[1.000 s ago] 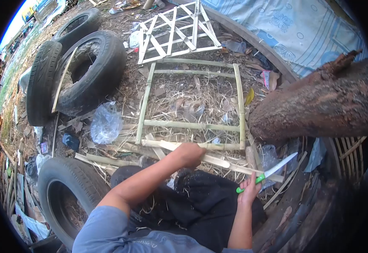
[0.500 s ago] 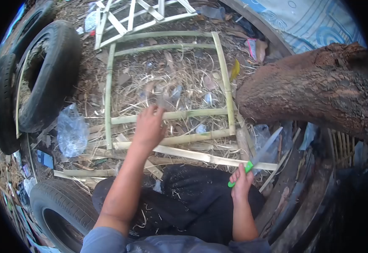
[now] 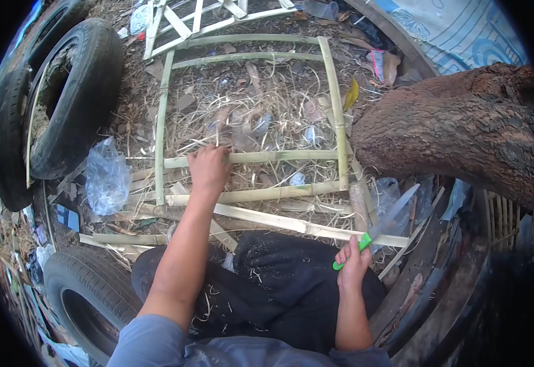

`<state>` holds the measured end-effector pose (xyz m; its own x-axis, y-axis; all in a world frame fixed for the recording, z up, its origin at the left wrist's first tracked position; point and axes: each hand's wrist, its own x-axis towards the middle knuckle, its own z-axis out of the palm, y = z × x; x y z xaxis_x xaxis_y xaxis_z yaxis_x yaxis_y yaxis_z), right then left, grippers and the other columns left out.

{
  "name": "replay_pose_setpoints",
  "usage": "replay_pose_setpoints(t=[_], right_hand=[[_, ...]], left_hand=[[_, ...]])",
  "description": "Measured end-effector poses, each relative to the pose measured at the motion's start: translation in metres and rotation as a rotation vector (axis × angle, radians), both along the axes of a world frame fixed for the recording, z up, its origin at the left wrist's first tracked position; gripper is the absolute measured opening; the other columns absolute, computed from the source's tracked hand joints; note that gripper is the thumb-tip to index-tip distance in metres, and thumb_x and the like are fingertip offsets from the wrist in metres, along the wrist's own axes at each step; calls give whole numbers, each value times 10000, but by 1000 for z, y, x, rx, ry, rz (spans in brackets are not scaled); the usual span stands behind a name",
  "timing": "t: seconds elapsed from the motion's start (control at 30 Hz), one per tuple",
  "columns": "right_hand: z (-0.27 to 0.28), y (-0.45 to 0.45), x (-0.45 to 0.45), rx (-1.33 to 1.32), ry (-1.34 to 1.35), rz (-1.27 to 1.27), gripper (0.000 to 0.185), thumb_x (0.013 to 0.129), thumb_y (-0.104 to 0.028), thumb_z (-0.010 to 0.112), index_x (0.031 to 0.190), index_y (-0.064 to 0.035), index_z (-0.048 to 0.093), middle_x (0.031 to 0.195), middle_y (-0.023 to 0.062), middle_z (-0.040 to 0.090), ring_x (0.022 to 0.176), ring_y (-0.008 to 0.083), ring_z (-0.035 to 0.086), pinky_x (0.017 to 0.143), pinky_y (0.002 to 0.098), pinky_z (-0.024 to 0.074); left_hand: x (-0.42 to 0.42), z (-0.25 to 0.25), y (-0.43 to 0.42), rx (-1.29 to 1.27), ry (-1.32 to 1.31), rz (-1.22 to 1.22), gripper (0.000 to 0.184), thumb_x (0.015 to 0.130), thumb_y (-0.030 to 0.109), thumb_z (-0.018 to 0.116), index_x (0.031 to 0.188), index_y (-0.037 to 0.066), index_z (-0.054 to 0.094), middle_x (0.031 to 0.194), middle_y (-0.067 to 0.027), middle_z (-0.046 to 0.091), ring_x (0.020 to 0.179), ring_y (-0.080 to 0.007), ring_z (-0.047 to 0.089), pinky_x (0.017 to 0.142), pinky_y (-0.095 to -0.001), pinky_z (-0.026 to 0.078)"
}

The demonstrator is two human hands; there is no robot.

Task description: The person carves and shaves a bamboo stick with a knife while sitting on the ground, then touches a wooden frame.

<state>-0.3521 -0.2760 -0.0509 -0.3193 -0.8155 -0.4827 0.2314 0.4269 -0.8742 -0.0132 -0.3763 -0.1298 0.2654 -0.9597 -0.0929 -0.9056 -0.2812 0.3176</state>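
My left hand (image 3: 209,170) is closed on the upper of the two near crossbars of a bamboo frame (image 3: 291,156), which lies on the littered ground. My right hand (image 3: 353,262) grips the green handle of a knife (image 3: 395,211), its pale blade pointing up and to the right. A split bamboo strip (image 3: 261,218) lies across in front of my knees, its right end close to the knife hand. Dry shavings (image 3: 242,116) cover the ground inside the frame.
Worn tires (image 3: 86,98) stand at the left, with another tire (image 3: 92,287) at the lower left. A thick trunk (image 3: 450,122) juts in from the right. A white lattice panel (image 3: 218,24) lies beyond the frame. A clear plastic bag (image 3: 106,177) lies left of it.
My left hand has gone from above the bamboo strip to the frame's crossbar and closed there. The knife remains in my right hand. The camera view has shifted, and the surroundings appear farther left.
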Motion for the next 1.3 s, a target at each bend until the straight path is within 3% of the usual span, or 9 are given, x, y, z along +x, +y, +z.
replay_pose_setpoints(t=[0.2,0.27,0.47,0.53,0.7,0.93,1.0,1.07,1.3], right_hand=[[-1,-1,2,8,32,-16,224,962,-186,548,809,-113,402,610,-34,350,471,69,346,422,236,301],[-2,-1,2,22,35,-24,234,962,-190,550,800,-119,396,605,-37,347,464,67,347,416,234,302],[-6,0,-1,-16,50,-5,220,974,-192,531,805,-114,413,591,-40,349,460,59,341,420,236,296],[-6,-1,0,-32,53,7,220,976,-192,525,805,-115,410,591,-41,348,460,59,340,421,237,296],[-8,-1,-2,-38,18,-42,232,976,-194,530,797,-113,407,589,-39,345,456,63,338,422,234,296],[-14,-4,-9,-41,27,-72,287,964,-232,560,766,-137,376,593,-43,341,460,70,348,426,244,301],[-14,-4,-10,-53,25,-78,289,964,-238,561,765,-138,376,593,-44,343,458,70,349,424,244,300],[-13,-4,-12,-70,25,-75,291,963,-244,561,764,-139,377,592,-44,344,456,69,349,422,243,299],[-4,-3,-8,-96,20,-109,271,967,-229,551,768,-134,394,589,-48,343,459,62,345,428,242,302]], left_hand=[[0,11,-5,27,14,39,248,696,207,762,924,141,692,933,-68,676,971,-251,613,869,-450,382],[-4,19,-8,198,17,26,342,691,249,793,994,139,678,933,-87,692,954,-264,634,932,-474,353],[-3,18,-8,247,46,16,426,724,273,783,1099,134,636,952,-87,694,992,-244,641,991,-537,325],[0,29,-5,255,100,-18,363,776,307,713,1061,107,611,964,-112,676,1005,-269,628,993,-525,347],[9,65,-2,36,220,-22,564,772,357,722,1234,95,533,1105,-148,622,1070,-313,589,966,-473,401],[44,125,27,-83,266,60,516,809,334,704,1216,59,547,1159,-184,603,1069,-350,588,946,-440,442],[56,144,39,-41,265,92,541,827,329,698,1269,75,519,1248,-184,565,1116,-349,568,965,-411,447],[69,159,54,-126,264,95,516,816,319,703,1219,39,543,1185,-196,600,1085,-359,588,934,-424,460],[115,167,70,136,239,341,570,824,355,701,1277,67,511,1171,-208,616,1099,-349,589,929,-430,458]])
